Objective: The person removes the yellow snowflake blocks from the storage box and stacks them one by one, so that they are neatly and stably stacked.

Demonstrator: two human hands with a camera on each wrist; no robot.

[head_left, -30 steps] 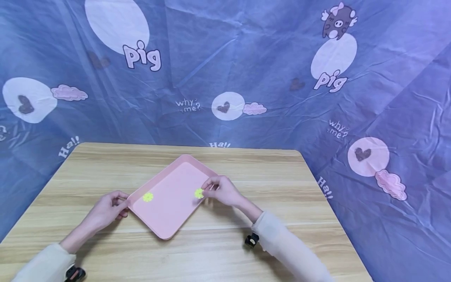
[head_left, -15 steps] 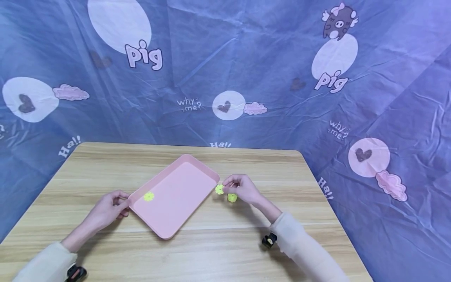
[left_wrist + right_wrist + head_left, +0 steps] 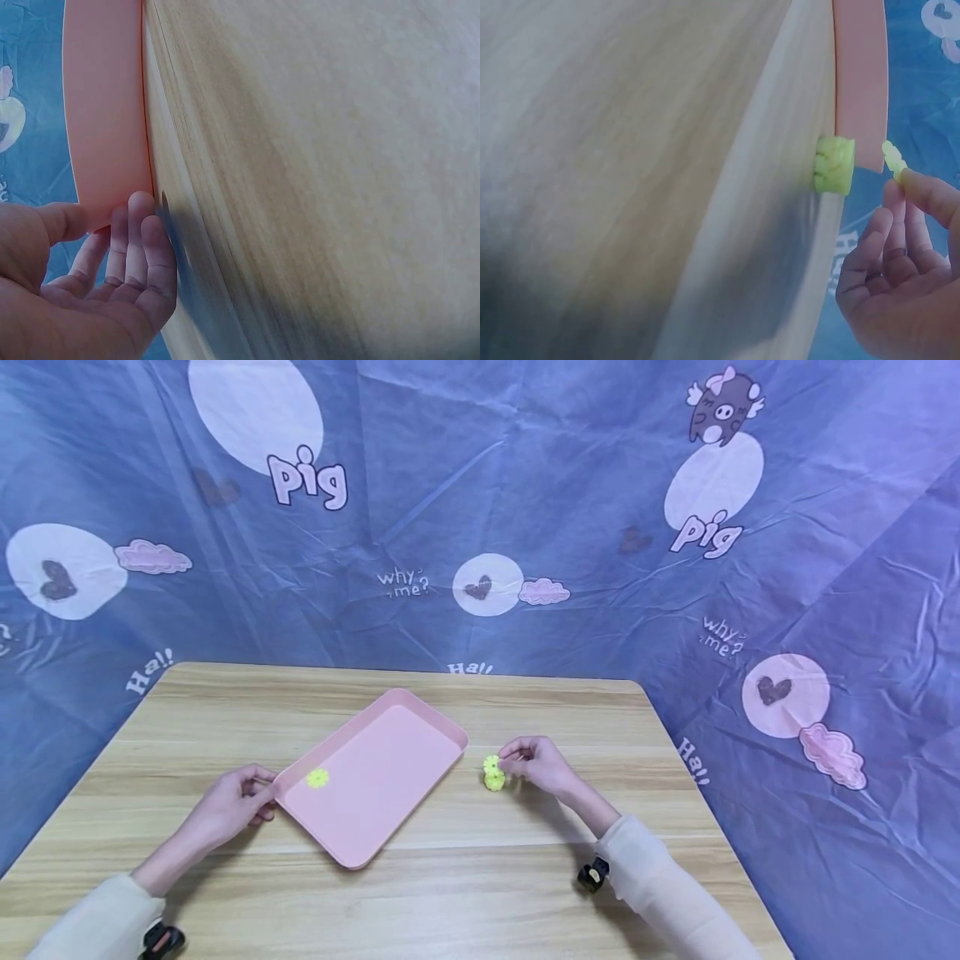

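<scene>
A pink rectangular tray (image 3: pixel 367 785) lies turned at an angle on the wooden table. My left hand (image 3: pixel 236 802) pinches its left corner, thumb at the rim and fingers against the outer wall (image 3: pixel 109 105). Inside the tray, close to that corner, lies one yellow flower-shaped disc (image 3: pixel 318 778). To the right of the tray, my right hand (image 3: pixel 538 764) holds another yellow flower-shaped disc (image 3: pixel 893 159) between thumb and forefinger, raised above the table. Just below it stands a short stack of the same yellow discs (image 3: pixel 834 165); in the head view the held disc overlaps this stack (image 3: pixel 494 782).
The light wooden table (image 3: pixel 450 893) ends at a back edge against a blue cloth (image 3: pixel 420 510) printed with pigs and hearts. Black cameras are strapped at the left wrist (image 3: pixel 161 941) and right wrist (image 3: pixel 592 875).
My right hand has moved right from over the tray's right side to above the stack, carrying the disc. The stack came into view from behind the hand. My left hand keeps its grip on the tray.
</scene>
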